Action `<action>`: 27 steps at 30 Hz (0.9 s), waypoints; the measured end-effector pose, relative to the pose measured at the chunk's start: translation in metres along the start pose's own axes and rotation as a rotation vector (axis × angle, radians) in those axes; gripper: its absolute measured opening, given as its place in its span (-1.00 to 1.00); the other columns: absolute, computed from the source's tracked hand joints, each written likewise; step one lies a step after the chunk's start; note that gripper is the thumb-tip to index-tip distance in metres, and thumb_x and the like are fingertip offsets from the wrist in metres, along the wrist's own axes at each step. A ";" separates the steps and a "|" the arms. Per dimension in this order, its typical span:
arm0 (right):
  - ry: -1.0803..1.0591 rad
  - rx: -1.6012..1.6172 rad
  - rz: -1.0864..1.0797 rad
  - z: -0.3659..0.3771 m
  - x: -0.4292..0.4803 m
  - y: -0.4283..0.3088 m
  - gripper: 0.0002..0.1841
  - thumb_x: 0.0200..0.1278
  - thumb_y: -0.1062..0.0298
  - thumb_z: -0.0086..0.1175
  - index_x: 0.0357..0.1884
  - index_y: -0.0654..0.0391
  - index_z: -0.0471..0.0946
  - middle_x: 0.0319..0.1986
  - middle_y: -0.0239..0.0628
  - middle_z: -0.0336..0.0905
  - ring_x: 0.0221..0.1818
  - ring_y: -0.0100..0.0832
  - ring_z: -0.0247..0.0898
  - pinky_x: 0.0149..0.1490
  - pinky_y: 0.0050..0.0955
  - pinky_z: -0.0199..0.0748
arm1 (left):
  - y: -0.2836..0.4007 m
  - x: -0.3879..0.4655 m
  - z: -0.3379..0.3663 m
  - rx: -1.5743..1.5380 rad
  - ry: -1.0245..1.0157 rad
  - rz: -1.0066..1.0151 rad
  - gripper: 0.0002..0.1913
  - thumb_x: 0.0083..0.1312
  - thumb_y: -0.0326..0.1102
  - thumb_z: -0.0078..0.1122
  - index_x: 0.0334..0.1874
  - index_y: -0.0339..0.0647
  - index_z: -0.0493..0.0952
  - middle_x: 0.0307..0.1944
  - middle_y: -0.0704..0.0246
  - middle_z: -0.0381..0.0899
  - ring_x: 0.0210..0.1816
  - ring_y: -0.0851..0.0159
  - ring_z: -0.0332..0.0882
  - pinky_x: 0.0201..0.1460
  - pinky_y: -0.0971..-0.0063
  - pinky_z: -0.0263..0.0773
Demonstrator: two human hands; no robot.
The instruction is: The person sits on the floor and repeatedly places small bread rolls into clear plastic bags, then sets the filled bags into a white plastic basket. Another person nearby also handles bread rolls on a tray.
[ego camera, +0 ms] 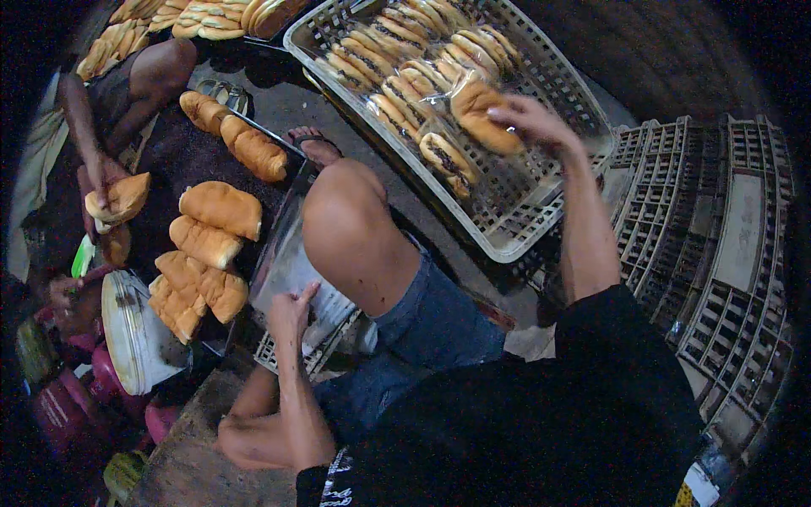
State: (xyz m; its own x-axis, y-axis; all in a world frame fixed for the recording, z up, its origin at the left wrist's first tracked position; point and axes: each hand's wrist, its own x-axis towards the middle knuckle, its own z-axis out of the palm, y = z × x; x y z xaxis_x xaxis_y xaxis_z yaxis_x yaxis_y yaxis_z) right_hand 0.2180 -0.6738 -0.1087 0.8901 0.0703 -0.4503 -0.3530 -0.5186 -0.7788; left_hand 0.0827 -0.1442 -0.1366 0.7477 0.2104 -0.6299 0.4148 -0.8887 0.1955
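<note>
My right hand (532, 123) grips a golden bread roll (485, 114) in a clear plastic bag, over a large slatted plastic crate (507, 250). Bagged rolls with a dark filling (447, 158) stand in rows inside that crate, at its far and left side. Below my bent knee, my left hand (294, 310) is at a pile of clear plastic bags (329, 301), thumb raised. Its fingers are partly hidden, so I cannot tell if they pinch a bag. The bags lie over a small plastic basket (266, 352).
Unbagged rolls (218, 209) lie on a dark tray to the left. Another person's hands (104, 184) hold a split roll (120, 199) there. A white bucket (139, 336) stands nearer. More bread (209, 19) is piled at the far left; stacked crates (716, 253) stand at right.
</note>
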 end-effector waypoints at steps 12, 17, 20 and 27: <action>0.173 -0.624 -0.024 0.107 -0.002 -0.017 -0.25 0.16 -0.12 0.19 0.23 0.25 0.31 0.01 0.18 0.52 0.12 0.06 0.45 0.18 -0.12 0.37 | 0.000 -0.070 -0.009 -0.572 0.143 0.128 -0.53 0.25 0.03 0.27 -0.54 -0.33 0.60 -0.67 0.24 0.56 -0.59 0.28 0.52 -0.42 0.35 0.37; 0.017 -0.926 0.066 0.121 -0.035 -0.167 -0.21 0.14 -0.14 0.21 0.27 0.24 0.34 0.07 0.18 0.50 0.12 -0.02 0.48 0.18 -0.16 0.40 | -0.017 -0.156 -0.029 -0.677 0.332 0.373 -0.55 0.25 -0.02 0.28 -0.55 -0.34 0.56 -0.70 0.23 0.47 -0.61 0.33 0.38 -0.48 0.34 0.28; -0.052 0.105 -0.741 0.161 -0.065 -0.248 -0.49 0.34 0.13 0.10 0.22 0.24 0.36 0.05 -0.17 0.50 0.15 -0.36 0.37 0.24 -0.35 0.32 | -0.019 -0.178 -0.043 -0.786 0.475 0.416 -0.58 0.23 -0.06 0.33 -0.55 -0.34 0.53 -0.72 0.28 0.42 -0.63 0.40 0.33 -0.51 0.38 0.24; -0.672 0.212 -0.689 0.249 -0.146 -0.277 -0.65 0.31 0.24 0.18 0.01 0.25 0.45 -0.09 -0.15 0.56 -0.01 -0.32 0.51 0.08 -0.39 0.46 | -0.018 -0.170 -0.051 -0.874 0.777 0.270 -0.51 0.22 0.04 0.35 -0.56 -0.34 0.54 -0.66 0.26 0.56 -0.61 0.39 0.50 -0.49 0.43 0.36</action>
State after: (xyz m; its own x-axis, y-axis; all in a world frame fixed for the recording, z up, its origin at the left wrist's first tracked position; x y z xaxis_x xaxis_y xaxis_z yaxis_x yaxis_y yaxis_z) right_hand 0.1143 -0.3283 0.0645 0.5949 0.8033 0.0283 0.0787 -0.0232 -0.9966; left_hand -0.0258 -0.1427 0.0058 0.8530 0.5168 0.0734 0.1834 -0.4284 0.8848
